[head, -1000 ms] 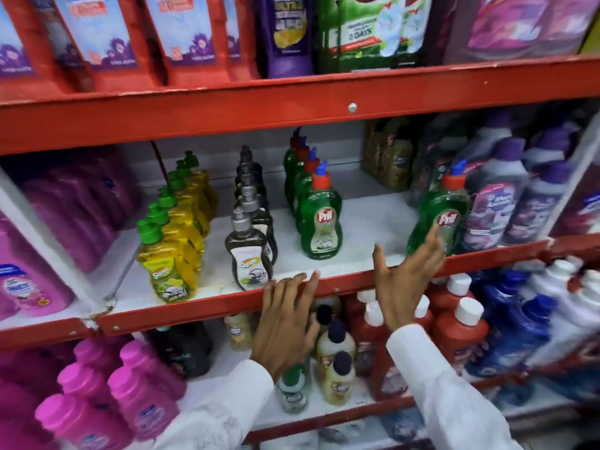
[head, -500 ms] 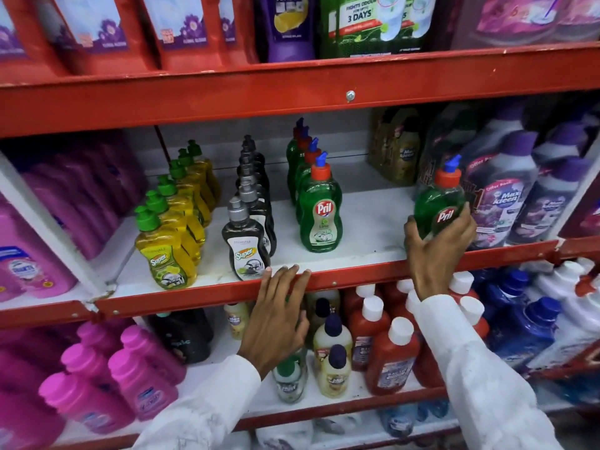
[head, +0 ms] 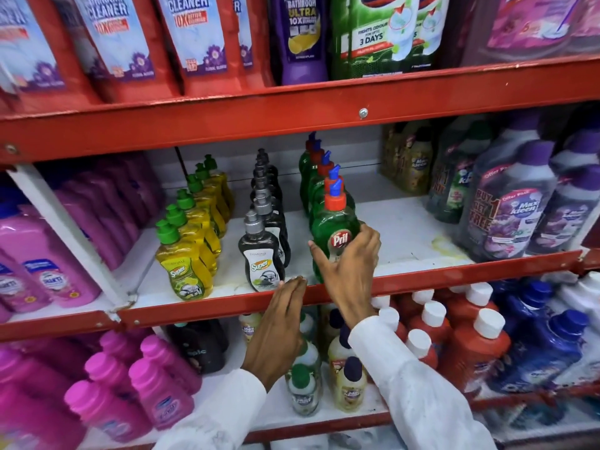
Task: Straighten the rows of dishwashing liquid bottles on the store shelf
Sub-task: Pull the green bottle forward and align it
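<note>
A green plastic dish-soap bottle with a red cap, blue spout and red "Pril" label (head: 336, 228) is gripped by the right hand (head: 349, 271): the thumb is pressed against its left side and the fingers (head: 368, 237) are curled around its right side, over the lower half of the body. The bottle is held upright at the front of a row of matching green bottles (head: 316, 177) that runs away from the fingers toward the back of the shelf; whether its base rests on the white shelf board (head: 406, 232) cannot be told, since the hand hides it.

Just left of and below that grip, the left hand (head: 279, 323) is held flat with its fingers straight and pressed together, nothing grasped, the fingertips (head: 297, 282) laid on the red metal front edge of the shelf (head: 454, 274). Just beyond those fingertips stands the front bottle of a row of dark grey bottles with silver caps and white "Super" labels (head: 261, 254). Further left of them a row of yellow bottles with green caps (head: 186, 264) is lined up front to back.

To the right of the gripping fingers, across a bare stretch of board, large bottles with purple caps (head: 516, 209) are stood. Below both hands, on the lower shelf, red bottles with white caps (head: 470, 339) and pink bottles (head: 156, 384) are seen.
</note>
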`<state>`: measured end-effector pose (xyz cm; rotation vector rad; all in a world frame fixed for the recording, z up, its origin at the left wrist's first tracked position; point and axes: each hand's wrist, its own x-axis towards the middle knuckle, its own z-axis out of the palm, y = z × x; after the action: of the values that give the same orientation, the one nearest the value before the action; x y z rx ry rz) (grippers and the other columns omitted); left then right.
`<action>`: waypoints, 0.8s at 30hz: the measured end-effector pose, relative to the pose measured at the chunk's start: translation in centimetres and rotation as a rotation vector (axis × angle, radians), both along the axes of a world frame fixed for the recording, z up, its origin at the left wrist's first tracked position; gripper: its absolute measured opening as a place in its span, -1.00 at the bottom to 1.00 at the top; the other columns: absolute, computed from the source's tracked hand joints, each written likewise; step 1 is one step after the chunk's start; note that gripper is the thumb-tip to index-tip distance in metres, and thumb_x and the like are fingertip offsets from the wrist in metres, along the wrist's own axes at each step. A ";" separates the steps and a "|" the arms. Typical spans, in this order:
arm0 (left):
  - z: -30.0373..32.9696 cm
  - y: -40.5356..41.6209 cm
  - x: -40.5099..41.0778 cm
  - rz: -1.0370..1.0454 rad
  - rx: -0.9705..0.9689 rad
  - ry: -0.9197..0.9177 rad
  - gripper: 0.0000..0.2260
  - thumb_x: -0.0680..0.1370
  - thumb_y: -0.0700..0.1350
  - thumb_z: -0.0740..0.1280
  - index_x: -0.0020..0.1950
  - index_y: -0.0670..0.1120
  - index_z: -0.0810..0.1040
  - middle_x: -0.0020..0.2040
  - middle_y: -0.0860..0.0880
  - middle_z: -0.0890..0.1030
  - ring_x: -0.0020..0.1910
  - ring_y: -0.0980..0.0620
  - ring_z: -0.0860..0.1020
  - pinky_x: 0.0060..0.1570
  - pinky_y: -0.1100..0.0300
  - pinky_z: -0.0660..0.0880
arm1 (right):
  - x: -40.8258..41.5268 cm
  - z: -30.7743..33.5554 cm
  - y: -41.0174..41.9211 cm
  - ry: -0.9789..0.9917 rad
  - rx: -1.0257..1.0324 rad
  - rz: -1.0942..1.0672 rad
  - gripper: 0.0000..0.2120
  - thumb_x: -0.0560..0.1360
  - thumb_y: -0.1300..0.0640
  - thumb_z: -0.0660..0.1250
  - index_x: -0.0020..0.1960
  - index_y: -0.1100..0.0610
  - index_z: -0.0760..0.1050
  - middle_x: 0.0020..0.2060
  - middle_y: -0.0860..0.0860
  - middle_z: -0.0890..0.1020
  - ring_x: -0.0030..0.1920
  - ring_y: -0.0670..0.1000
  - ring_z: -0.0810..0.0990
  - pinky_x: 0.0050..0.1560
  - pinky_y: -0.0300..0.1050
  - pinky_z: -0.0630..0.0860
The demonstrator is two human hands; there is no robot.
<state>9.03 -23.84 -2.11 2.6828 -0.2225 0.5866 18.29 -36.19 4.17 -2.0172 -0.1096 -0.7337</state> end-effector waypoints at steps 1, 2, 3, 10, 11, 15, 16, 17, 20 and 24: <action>0.2 -0.1 -0.1 0.013 -0.018 0.000 -0.22 0.32 -0.47 0.24 0.55 -0.20 0.21 0.54 -0.20 0.29 0.55 -0.16 0.22 0.56 0.00 0.14 | 0.0 0.0 0.1 0.006 -0.005 -0.016 -0.15 0.32 -0.26 0.50 0.35 0.24 0.28 0.21 0.17 0.44 0.24 0.18 0.42 0.23 0.14 0.45; 0.4 -0.3 -0.1 0.032 -0.046 -0.007 -0.24 0.34 -0.47 0.23 0.55 -0.19 0.22 0.55 -0.19 0.30 0.55 -0.16 0.24 0.56 0.00 0.16 | 0.0 0.1 0.1 0.014 0.000 -0.026 -0.14 0.30 -0.27 0.51 0.34 0.24 0.28 0.20 0.16 0.45 0.23 0.17 0.43 0.23 0.13 0.45; 0.7 -0.5 -0.1 0.054 -0.084 -0.016 -0.27 0.37 -0.46 0.22 0.55 -0.19 0.23 0.55 -0.18 0.30 0.54 -0.14 0.26 0.55 0.01 0.18 | 0.1 0.2 0.0 0.023 0.006 -0.028 -0.13 0.29 -0.28 0.52 0.33 0.23 0.27 0.20 0.15 0.45 0.23 0.16 0.43 0.23 0.12 0.45; 3.3 -2.3 1.7 0.087 -0.270 -0.074 -0.50 0.55 -0.30 0.23 0.51 -0.17 0.31 0.50 -0.15 0.40 0.45 -0.09 0.40 0.46 0.18 0.27 | -0.2 0.5 -3.1 0.067 0.075 0.143 -0.09 0.28 -0.33 0.41 0.42 0.14 0.19 0.25 0.07 0.40 0.24 0.06 0.43 0.22 -0.04 0.47; 3.6 -2.6 2.1 0.092 -0.302 -0.082 -0.53 0.56 -0.27 0.25 0.49 -0.18 0.34 0.46 -0.15 0.45 0.41 -0.09 0.44 0.45 0.16 0.31 | -0.2 0.5 -4.0 0.079 0.133 0.186 -0.17 0.32 -0.27 0.36 0.43 0.13 0.21 0.25 0.06 0.42 0.20 0.06 0.47 0.18 -0.04 0.50; 4.4 -3.2 4.0 0.100 -0.438 -0.065 -0.61 0.55 -0.18 0.36 0.38 -0.16 0.46 0.24 -0.12 0.66 0.17 -0.03 0.63 0.25 0.04 0.56 | 1.2 -0.2 -7.5 0.203 0.090 0.431 -0.47 0.50 0.09 0.33 0.42 0.17 0.31 0.21 0.06 0.57 0.02 -0.07 0.60 -0.06 -0.51 0.48; 4.5 -3.2 4.5 0.107 -0.459 -0.049 -0.62 0.54 -0.20 0.40 0.35 -0.16 0.49 0.19 -0.11 0.68 0.12 0.00 0.65 0.21 0.06 0.58 | 1.6 -0.4 -8.0 0.240 -0.003 0.474 -0.49 0.51 0.16 0.36 0.42 0.17 0.34 0.17 0.06 0.61 0.02 -0.06 0.62 -0.08 -0.58 0.44; 4.6 -3.3 4.8 0.116 -0.469 -0.035 -0.62 0.52 -0.21 0.42 0.33 -0.16 0.51 0.16 -0.11 0.70 0.07 0.01 0.66 0.18 0.07 0.60 | 2.0 -0.6 -8.4 0.256 -0.079 0.500 -0.50 0.50 0.20 0.38 0.41 0.16 0.38 0.14 0.06 0.64 0.03 -0.04 0.64 -0.07 -0.60 0.44; 4.2 -3.2 5.4 0.145 -0.509 -0.019 -0.62 0.52 -0.25 0.44 0.32 -0.19 0.52 0.12 -0.13 0.70 0.02 0.03 0.66 0.14 0.04 0.63 | 2.7 -0.8 -9.0 0.252 -0.168 0.534 -0.60 0.50 0.23 0.39 0.34 0.15 0.49 0.13 0.07 0.69 0.09 0.01 0.67 0.12 -0.32 0.56; 3.4 -3.2 5.9 0.164 -0.505 -0.027 -0.59 0.51 -0.20 0.47 0.35 -0.19 0.51 0.15 -0.15 0.69 0.09 -0.03 0.66 0.15 -0.01 0.63 | 2.9 -0.7 -9.4 0.239 -0.165 0.532 -0.64 0.50 0.25 0.36 0.29 0.15 0.53 0.14 0.09 0.70 0.11 0.02 0.66 0.20 -0.09 0.59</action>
<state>14.93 -27.01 1.33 2.2142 0.1279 0.6304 21.23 -45.63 3.43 -2.0820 -0.5568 -0.1500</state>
